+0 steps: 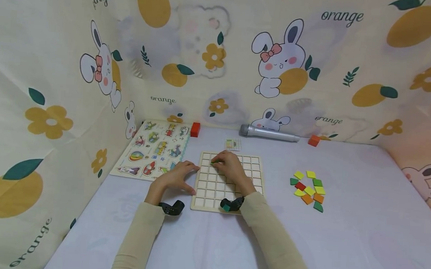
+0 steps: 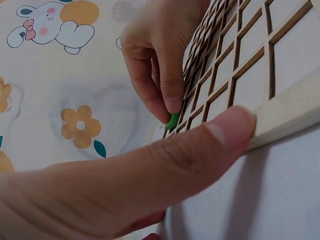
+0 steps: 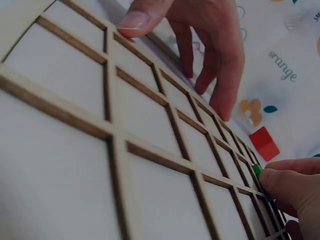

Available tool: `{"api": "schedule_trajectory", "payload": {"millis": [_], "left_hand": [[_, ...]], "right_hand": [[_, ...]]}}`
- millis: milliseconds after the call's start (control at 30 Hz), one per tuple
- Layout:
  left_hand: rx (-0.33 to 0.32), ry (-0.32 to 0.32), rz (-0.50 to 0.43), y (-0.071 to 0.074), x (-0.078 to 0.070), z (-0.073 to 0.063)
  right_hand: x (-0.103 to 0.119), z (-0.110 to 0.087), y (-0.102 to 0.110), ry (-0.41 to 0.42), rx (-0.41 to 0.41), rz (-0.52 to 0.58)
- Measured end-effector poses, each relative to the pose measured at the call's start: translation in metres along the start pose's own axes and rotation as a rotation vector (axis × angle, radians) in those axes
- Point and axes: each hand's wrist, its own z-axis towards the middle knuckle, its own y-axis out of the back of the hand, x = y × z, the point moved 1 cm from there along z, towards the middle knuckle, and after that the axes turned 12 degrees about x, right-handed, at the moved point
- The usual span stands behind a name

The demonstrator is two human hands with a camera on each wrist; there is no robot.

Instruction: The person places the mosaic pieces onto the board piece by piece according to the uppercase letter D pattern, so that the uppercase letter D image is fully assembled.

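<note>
Green piece (image 1: 214,162) is at the far-left part of the grid board (image 1: 210,194), near the second column from the left. Whether it touches the slats or sits in a cell, cannot tell.

Right hand (image 1: 231,166): grips the green piece between thumb and fingertips, reaching across the board from its near right side. Both wrist views show the pinch, with a green edge visible beyond the fingertips.

Left hand (image 1: 178,176): fingers relaxed and spread, holding nothing. Thumb rests against the left edge of the board near its near corner; the other fingers extend along the same side farther up.

Board: pale wood, flat on the white tabletop (image 1: 364,223), slats dividing it into square cells.

Surroundings, head view: a loose cluster of coloured tiles (image 1: 309,190) in yellow, green, orange and red lies to the right, well apart from the board. A picture board (image 1: 161,128) showing a balloon and rockets lies left, just beside the left hand. Beyond the grid: a small card (image 1: 233,144), near its far edge; a red block (image 1: 195,130), by the picture board's far right corner; a silver microphone (image 1: 269,133) on its side; and an orange-red block (image 1: 314,140) right of the microphone.
</note>
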Motion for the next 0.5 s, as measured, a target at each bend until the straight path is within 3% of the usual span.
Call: {"api": "schedule_trajectory", "payload": {"millis": [300, 500], "left_hand": [[0.004, 0.014, -0.018, 0.0002, 0.0016, 0.0006], [0.002, 0.016, -0.011, -0.0011, 0.0034, 0.0024]], "right_hand": [[-0.0033, -0.0027, -0.0046, 0.007, -0.031, -0.042], [-0.0053, -0.0052, -0.0088, 0.034, -0.092, 0.012]]}}
